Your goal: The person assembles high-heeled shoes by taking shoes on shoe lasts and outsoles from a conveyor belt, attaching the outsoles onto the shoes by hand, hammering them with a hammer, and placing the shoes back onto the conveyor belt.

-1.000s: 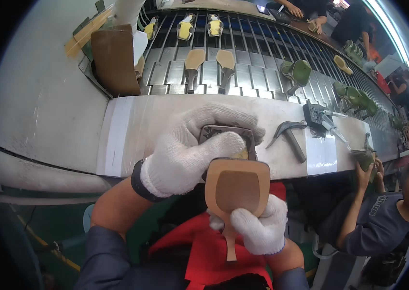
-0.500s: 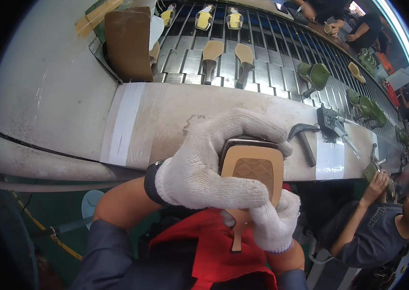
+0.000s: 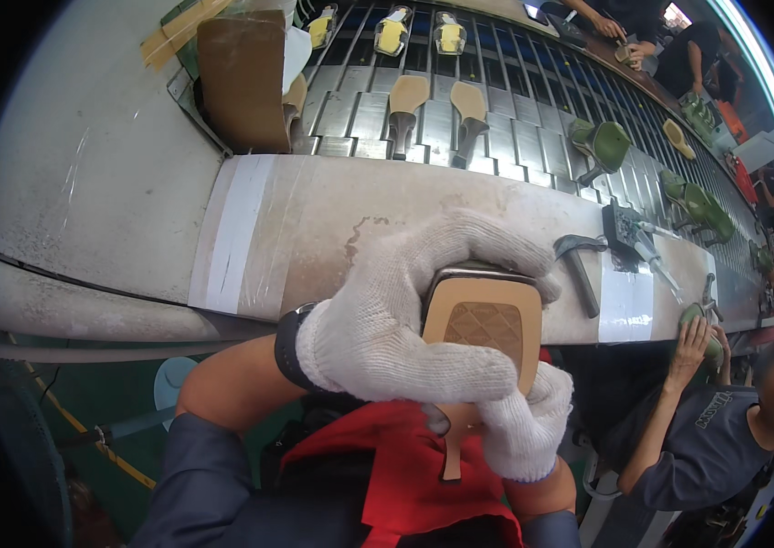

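A high-heeled shoe (image 3: 489, 321) lies sole up between my gloved hands, its tan sole bearing a lattice-patterned brown patch. Its thin heel (image 3: 452, 457) points down toward my red apron. My left hand (image 3: 387, 320) wraps round the toe end, fingers curled over the far edge and thumb across the sole. On the near right side, my right hand (image 3: 529, 420) is closed against the shoe's middle; part of its fingers is hidden behind the shoe. Both hands wear white knitted gloves. To the right of the shoe, a hammer (image 3: 579, 274) rests on the worktable (image 3: 314, 237).
Beyond the worktable runs a slatted metal conveyor (image 3: 341, 114) carrying two tan soles with heels (image 3: 467, 114), green heeled shoes (image 3: 602, 146) and yellow-filled pieces (image 3: 391, 36). A dark block (image 3: 623, 233) with tools sits right. A co-worker (image 3: 693, 429) handles a green shoe nearby.
The shoe and both my hands have shifted slightly right, with the grip unchanged. The co-worker's hands and green shoe have moved a little left.
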`<state>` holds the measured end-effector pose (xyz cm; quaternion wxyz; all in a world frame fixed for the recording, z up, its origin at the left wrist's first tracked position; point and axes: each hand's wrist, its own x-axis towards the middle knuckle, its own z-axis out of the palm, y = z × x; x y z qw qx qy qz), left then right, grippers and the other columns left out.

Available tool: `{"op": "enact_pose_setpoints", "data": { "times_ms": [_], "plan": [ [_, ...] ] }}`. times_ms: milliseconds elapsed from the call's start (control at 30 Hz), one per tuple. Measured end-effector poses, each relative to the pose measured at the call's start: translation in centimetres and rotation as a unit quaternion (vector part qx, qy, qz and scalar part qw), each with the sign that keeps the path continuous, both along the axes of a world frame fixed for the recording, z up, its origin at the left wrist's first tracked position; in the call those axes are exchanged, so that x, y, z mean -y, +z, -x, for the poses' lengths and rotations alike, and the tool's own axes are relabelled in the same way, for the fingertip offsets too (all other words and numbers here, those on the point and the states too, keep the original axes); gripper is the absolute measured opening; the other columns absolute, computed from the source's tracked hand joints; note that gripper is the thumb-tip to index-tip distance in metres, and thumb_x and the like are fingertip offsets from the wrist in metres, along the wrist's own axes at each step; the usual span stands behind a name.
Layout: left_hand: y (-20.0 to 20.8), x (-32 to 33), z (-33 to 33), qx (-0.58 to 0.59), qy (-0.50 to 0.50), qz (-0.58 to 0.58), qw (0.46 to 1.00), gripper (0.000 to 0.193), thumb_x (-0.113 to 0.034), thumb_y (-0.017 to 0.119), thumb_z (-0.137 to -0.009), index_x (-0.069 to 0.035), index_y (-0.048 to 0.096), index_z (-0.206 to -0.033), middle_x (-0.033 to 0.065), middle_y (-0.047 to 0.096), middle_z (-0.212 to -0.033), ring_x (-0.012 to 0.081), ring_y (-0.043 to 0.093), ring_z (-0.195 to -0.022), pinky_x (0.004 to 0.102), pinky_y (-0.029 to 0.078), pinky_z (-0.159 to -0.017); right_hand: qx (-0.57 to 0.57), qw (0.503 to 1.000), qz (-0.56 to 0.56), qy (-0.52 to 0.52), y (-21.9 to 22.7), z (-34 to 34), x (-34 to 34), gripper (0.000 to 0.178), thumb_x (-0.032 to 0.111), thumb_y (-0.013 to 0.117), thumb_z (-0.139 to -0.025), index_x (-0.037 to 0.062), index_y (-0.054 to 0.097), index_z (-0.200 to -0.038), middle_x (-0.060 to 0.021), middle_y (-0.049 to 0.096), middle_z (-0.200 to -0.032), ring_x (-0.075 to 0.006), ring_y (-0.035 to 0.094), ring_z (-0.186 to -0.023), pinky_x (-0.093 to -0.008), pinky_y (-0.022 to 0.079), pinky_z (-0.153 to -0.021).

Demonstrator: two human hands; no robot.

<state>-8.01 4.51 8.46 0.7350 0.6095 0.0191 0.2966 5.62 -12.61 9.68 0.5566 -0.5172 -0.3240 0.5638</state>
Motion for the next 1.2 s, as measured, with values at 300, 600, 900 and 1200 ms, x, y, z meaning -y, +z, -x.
{"op": "enact_pose_setpoints", "data": {
  "times_ms": [300,600,900,1200],
  "plan": [
    [0.5,-0.1,0.4,-0.009,-0.005,0.009,1.000,0.073,-0.025,0.087,-0.085,0.007,0.058,-0.144,0.0248,0.071,-0.138,0.0294,0.071,-0.129,0.0455,0.058,-0.112,-0.019,0.999,0.004,-0.031,0.9,0.8,0.0,0.036,0.017,0.065,-0.108,-0.0121,0.075,-0.126,-0.0197,0.083,-0.103,-0.0215,0.081,-0.085,-0.0336,0.067,-0.075],
    [1.8,0.2,1.4,-0.032,0.016,0.046,0.998,0.039,-0.017,0.060,-0.104,0.007,0.068,-0.132,0.0250,0.076,-0.129,0.0288,0.074,-0.123,0.0436,0.059,-0.108,-0.007,1.000,-0.009,-0.009,0.5,1.2,0.0,0.032,0.016,0.066,-0.107,-0.0114,0.078,-0.119,-0.0175,0.083,-0.097,-0.0182,0.080,-0.081,-0.0313,0.065,-0.072],
    [2.0,-1.2,1.0,-0.065,0.003,0.053,0.996,0.087,-0.061,0.027,-0.117,0.013,0.069,-0.134,0.0313,0.074,-0.133,0.0373,0.074,-0.124,0.0478,0.057,-0.112,-0.024,0.999,0.012,-0.023,0.9,1.2,-0.2,0.033,0.018,0.065,-0.107,-0.0114,0.077,-0.119,-0.0178,0.082,-0.096,-0.0196,0.079,-0.079,-0.0326,0.066,-0.070],
    [0.2,-0.7,-0.4,-0.001,0.015,0.094,0.995,0.071,-0.053,0.046,-0.116,0.010,0.064,-0.143,0.0208,0.074,-0.130,0.0271,0.070,-0.123,0.0409,0.054,-0.110,-0.044,0.997,0.012,-0.062,1.0,0.1,-0.6,0.045,0.023,0.066,-0.106,-0.0161,0.068,-0.130,-0.0249,0.080,-0.104,-0.0255,0.080,-0.081,-0.0367,0.069,-0.069]
  ]
}}
